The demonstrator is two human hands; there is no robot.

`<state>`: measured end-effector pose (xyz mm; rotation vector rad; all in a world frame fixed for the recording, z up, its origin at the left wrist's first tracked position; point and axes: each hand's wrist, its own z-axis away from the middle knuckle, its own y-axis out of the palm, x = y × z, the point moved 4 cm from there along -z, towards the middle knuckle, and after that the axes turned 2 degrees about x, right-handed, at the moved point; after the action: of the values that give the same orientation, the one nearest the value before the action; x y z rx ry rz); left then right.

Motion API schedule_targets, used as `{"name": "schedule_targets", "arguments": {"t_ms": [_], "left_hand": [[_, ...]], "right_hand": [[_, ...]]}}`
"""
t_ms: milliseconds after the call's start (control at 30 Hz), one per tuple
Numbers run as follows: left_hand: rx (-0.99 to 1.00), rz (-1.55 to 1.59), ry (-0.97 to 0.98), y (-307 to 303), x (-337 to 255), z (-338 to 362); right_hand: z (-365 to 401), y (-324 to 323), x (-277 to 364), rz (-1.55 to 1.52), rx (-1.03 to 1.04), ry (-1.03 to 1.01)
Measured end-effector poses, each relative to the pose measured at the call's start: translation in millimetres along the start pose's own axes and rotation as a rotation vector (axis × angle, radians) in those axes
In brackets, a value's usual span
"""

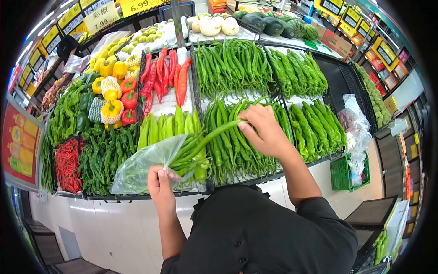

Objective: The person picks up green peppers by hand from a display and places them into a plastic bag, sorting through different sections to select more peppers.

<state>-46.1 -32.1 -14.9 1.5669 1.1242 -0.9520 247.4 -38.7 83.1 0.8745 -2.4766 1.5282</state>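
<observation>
My left hand is closed on the rim of a clear plastic bag, which has long green peppers inside and sticking out of its mouth. The bag lies over the front edge of the display. My right hand pinches one end of a long green chili pepper. This pepper slants down to the left, its far end among the peppers at the bag's mouth. Below my right hand lies a pile of long green chilies. Light green peppers lie behind the bag.
Red chilies and netted yellow peppers lie at the back left. More green chilies fill the rear tray. Small red chilies are at the left. A green basket stands at the right, with plastic bags hanging above it.
</observation>
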Motion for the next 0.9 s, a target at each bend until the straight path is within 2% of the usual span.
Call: {"name": "schedule_targets", "arguments": {"t_ms": [67,200,300,433,533,633,667,767,833,900], "left_hand": [[-0.010,0.013,-0.006,0,1,0],[-0.015,-0.043,0.000,-4,1,1],[0.028,-0.142,0.006,-2,-8,2],[0.016,-0.159,-0.023,-5,-7,4],[-0.072,-0.229,-0.087,-7,-7,6],[-0.082,-0.530,-0.083,-8,-14,5],[-0.068,-0.642,-0.036,-7,-16,5],[-0.035,-0.977,0.122,-3,-25,2],[-0.026,-1.202,0.244,-1,-33,0],[-0.024,-1.297,0.229,1,-33,-5]], "right_hand": [[-2,-4,8,0.093,0.031,-0.050],[-9,8,9,0.133,-0.194,-0.164],[-14,10,1,0.108,-0.246,-0.090],[-16,5,-2,0.132,-0.273,-0.099],[-16,5,-2,0.126,-0.214,-0.090],[-15,9,3,0.090,-0.143,-0.179],[-15,11,5,0.071,-0.121,-0.225],[-12,21,6,0.012,0.078,-0.175],[-8,26,5,-0.011,0.129,-0.137],[-6,30,2,-0.028,0.178,-0.101]]}}
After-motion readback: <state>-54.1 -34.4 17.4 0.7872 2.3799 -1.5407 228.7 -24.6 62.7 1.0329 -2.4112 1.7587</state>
